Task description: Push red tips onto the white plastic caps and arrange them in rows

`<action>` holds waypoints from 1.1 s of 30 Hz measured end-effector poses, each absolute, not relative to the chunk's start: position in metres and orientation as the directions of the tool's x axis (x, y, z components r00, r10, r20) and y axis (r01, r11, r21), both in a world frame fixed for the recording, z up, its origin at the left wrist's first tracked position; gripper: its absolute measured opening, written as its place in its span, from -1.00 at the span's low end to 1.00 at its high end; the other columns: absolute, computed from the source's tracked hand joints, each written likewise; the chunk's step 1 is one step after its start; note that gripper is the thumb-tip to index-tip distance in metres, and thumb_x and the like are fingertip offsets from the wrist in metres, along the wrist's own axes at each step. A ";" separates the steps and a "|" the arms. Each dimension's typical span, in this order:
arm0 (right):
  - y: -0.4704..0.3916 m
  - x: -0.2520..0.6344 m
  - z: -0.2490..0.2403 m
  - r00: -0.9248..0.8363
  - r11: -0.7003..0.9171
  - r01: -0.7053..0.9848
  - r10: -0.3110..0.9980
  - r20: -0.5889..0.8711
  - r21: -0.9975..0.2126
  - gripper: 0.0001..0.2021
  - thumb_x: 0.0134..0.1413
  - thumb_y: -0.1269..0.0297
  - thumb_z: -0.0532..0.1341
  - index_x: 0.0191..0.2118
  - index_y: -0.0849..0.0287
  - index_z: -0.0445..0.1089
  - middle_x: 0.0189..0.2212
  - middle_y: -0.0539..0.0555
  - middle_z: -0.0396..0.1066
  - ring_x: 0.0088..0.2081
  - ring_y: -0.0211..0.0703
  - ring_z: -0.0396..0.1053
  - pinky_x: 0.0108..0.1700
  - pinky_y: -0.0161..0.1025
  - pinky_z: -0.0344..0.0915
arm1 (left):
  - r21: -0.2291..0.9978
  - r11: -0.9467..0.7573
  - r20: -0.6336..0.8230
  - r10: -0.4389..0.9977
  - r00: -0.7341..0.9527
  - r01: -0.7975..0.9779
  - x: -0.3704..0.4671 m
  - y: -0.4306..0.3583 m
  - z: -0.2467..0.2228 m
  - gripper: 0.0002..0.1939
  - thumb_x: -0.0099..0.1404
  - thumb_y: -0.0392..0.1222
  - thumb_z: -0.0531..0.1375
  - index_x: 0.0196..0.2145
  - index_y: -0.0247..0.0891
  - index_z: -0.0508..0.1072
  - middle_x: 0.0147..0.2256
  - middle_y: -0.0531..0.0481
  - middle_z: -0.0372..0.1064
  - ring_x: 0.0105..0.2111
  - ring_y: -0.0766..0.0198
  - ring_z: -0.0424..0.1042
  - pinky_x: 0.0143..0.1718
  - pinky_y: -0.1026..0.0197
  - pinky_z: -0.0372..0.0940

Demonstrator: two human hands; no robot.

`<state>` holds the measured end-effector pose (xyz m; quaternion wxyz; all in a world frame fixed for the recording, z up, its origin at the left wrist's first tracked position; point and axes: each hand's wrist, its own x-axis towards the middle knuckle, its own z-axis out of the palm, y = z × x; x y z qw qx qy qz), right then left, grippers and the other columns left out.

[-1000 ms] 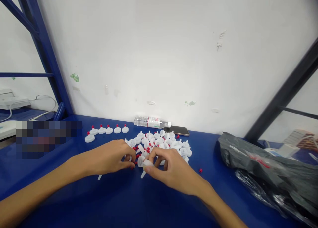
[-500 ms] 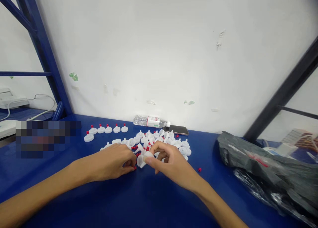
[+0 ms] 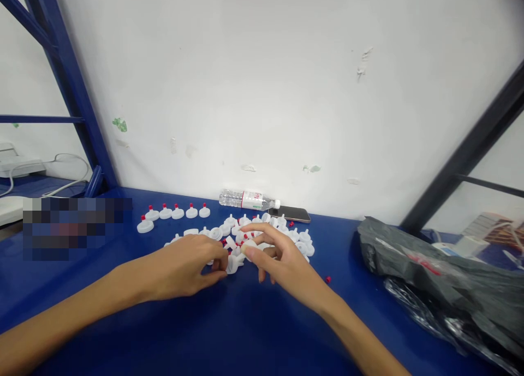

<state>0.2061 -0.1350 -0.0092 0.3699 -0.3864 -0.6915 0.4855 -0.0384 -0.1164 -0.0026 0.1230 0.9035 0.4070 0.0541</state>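
Observation:
A pile of white plastic caps with thin spouts (image 3: 303,236) lies on the blue table (image 3: 245,332), with small red tips mixed in. At the pile's near left edge, my left hand (image 3: 200,264) has its fingers curled and pressed together; what they hold, if anything, is hidden. My right hand (image 3: 272,256) hovers over the pile's near middle, thumb and fingers apart, touching or just above the white pieces. A white cap (image 3: 232,264) lies between the two hands. Farther left, several white caps with red tips (image 3: 177,212) stand upright in a row.
A clear bottle (image 3: 249,200) lies by the wall beside a dark phone (image 3: 291,214). One loose red tip (image 3: 328,279) is right of my right hand. A grey plastic bag (image 3: 434,272) covers the right side. A blue metal post (image 3: 77,87) rises at the left.
My right hand has loosened from the white cap it was pinching, and its fingers have spread. That cap now lies between the hands. My left hand has barely moved.

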 end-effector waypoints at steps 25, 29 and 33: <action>-0.127 0.205 -0.016 -0.332 0.138 0.125 0.939 0.090 -0.982 -0.53 0.01 -0.08 0.53 -0.13 0.09 0.44 -0.12 0.02 0.60 -0.56 -0.34 0.43 -0.49 -0.32 0.30 | 0.871 -0.280 0.107 0.910 0.401 0.403 -0.031 -0.117 0.012 -0.63 0.34 0.14 0.34 -0.16 -0.21 0.68 -0.58 -0.02 0.57 -0.73 0.46 0.12 -0.68 0.32 -0.10; -0.128 0.203 -0.017 -0.346 0.134 0.093 0.933 0.094 -0.987 -0.52 -0.03 -0.08 0.55 -0.15 0.10 0.44 -0.17 -0.01 0.60 -0.58 -0.36 0.40 -0.48 -0.31 0.34 | 0.872 -0.282 0.113 0.912 0.395 0.400 -0.030 -0.117 0.010 -0.64 0.34 0.13 0.34 -0.15 -0.20 0.70 -0.59 -0.01 0.56 -0.74 0.46 0.09 -0.69 0.32 -0.09; -0.128 0.202 -0.021 -0.348 0.144 0.083 0.931 0.107 -0.986 -0.51 0.04 -0.12 0.51 -0.12 0.11 0.43 -0.17 0.00 0.59 -0.59 -0.37 0.39 -0.51 -0.33 0.29 | 0.876 -0.282 0.115 0.910 0.398 0.391 -0.029 -0.117 0.008 -0.62 0.33 0.15 0.35 -0.13 -0.19 0.72 -0.59 -0.02 0.57 -0.72 0.45 0.12 -0.68 0.31 -0.08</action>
